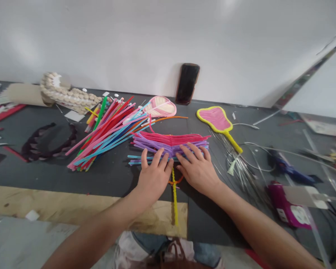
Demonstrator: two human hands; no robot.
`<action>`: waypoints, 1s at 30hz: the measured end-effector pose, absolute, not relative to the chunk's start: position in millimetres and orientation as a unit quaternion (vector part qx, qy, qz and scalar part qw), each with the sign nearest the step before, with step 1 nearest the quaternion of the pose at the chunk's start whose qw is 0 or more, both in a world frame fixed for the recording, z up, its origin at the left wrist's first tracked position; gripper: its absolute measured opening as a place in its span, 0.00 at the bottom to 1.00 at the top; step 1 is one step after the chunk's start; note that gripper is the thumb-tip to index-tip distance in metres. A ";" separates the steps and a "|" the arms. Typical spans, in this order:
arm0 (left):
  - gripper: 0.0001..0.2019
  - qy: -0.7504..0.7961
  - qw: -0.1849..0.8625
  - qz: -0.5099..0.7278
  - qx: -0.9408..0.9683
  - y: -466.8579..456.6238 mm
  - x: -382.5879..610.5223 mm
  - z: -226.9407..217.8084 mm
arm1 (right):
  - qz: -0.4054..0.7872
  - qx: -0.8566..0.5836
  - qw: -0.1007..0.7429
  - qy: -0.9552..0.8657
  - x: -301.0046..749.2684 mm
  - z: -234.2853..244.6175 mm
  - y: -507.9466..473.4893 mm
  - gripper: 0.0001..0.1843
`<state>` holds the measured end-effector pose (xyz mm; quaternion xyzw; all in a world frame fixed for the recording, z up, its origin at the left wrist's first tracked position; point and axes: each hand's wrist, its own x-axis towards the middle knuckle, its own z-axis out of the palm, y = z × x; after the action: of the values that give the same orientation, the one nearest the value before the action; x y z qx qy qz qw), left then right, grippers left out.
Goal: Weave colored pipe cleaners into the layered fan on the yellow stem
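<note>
The left hand and right hand lie side by side, fingers spread and not gripping, pressing down on a fan of purple and pink pipe cleaners flat on the dark table, with a yellow pipe cleaner running out below.
</note>
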<state>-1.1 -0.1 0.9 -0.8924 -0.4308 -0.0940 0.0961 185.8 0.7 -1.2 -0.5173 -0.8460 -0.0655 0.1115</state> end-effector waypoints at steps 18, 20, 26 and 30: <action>0.23 -0.412 0.007 -0.060 -0.909 12.2 -22.9 9.0 | 0.013 -0.501 0.035 -0.864 184.9 -8.5 -2.0 0.35; 0.23 -0.405 0.014 -0.053 -0.913 12.0 -23.2 9.7 | 0.011 -0.501 0.037 -0.864 184.8 -8.6 -1.7 0.36; 0.21 -0.408 0.039 -0.044 -0.911 8.0 -19.0 10.5 | 0.023 -0.498 0.044 -0.866 188.5 -7.3 -1.8 0.36; 0.19 -0.409 0.049 -0.042 -0.910 6.2 -17.3 10.0 | 0.025 -0.475 0.033 -0.879 194.5 -3.6 -3.0 0.35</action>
<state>-17.3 6.2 10.0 -0.9103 -0.4089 -0.0419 0.0488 194.5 -3.0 -3.6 -0.4746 -0.8792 0.0253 0.0332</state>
